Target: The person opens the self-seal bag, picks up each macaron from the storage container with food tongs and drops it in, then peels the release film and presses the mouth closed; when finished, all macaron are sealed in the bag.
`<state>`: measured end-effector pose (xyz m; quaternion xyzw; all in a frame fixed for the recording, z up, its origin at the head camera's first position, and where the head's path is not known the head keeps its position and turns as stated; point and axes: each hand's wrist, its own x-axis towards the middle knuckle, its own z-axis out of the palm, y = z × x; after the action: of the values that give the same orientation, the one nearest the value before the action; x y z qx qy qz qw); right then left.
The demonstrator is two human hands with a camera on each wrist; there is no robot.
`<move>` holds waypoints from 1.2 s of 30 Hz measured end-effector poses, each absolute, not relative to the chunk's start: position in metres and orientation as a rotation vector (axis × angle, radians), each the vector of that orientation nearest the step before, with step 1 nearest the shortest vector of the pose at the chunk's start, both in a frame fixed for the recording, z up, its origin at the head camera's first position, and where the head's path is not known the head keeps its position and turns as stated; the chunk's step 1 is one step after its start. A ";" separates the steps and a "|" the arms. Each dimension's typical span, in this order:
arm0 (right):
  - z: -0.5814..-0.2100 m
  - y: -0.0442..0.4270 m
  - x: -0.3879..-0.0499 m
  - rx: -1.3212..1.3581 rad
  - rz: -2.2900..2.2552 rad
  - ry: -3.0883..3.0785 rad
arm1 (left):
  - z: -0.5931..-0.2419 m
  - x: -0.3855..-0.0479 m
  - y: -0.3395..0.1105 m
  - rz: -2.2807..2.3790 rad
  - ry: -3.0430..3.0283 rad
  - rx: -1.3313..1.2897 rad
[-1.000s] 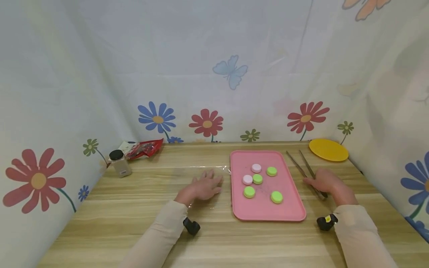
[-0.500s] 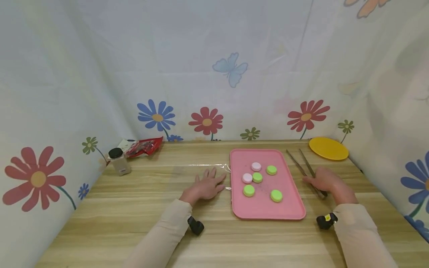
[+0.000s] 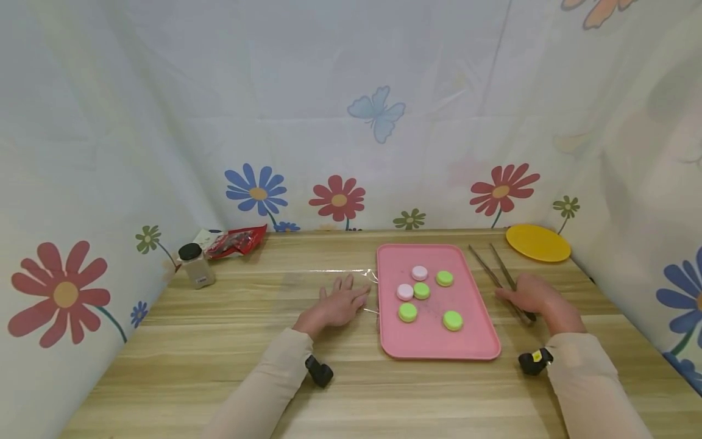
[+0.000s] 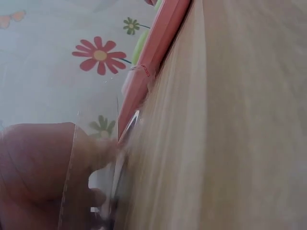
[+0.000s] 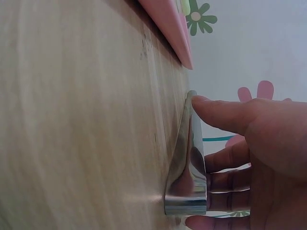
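While a tray (image 3: 439,344) intervenes, the left grip (image 3: 334,305) lies spread, the right (image 3: 540,301) pinching tongs (image 5: 186,191).

Wood-grain surface (image 3: 164,366): carried one pink tray (image 3: 428,346), metal tongs (image 5: 184,182), one yellow plate (image 3: 538,243), one black-lidded jar (image 3: 198,272), one red packet (image 3: 236,242), clear plastic film (image 3: 359,273).

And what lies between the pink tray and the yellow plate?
In the head view, the far part of the metal tongs lies between tray and plate.
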<state>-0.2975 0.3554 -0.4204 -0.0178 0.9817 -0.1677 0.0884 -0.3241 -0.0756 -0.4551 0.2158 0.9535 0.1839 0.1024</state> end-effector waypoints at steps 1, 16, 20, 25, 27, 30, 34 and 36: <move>-0.420 0.355 -0.297 -0.051 -0.500 2.919 | -0.455 -0.324 -0.076 0.567 2.820 0.635; -0.420 0.355 -0.299 -0.094 -0.488 2.937 | -0.441 -0.317 -0.077 0.571 2.988 0.721; -0.420 0.355 -0.299 -0.126 -0.480 2.959 | -0.435 -0.313 -0.077 0.507 3.008 0.721; -0.415 0.354 -0.298 -0.185 -0.463 2.992 | -0.429 -0.310 -0.078 0.456 3.024 0.720; -0.413 0.354 -0.297 -0.207 -0.442 3.006 | -0.428 -0.309 -0.078 0.446 3.028 0.732; -0.410 0.355 -0.297 -0.202 -0.421 3.004 | -0.429 -0.310 -0.077 0.437 3.025 0.737; -0.413 0.362 -0.299 -0.191 -0.442 2.984 | -0.435 -0.312 -0.077 0.456 3.019 0.735; -0.415 0.366 -0.299 -0.192 -0.500 2.981 | -0.439 -0.313 -0.078 0.473 3.009 0.740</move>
<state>-0.2988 0.3657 -0.4146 -0.0634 0.9827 -0.1647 0.0562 -0.3128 -0.0776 -0.4385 0.2360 0.9600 0.1508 0.0034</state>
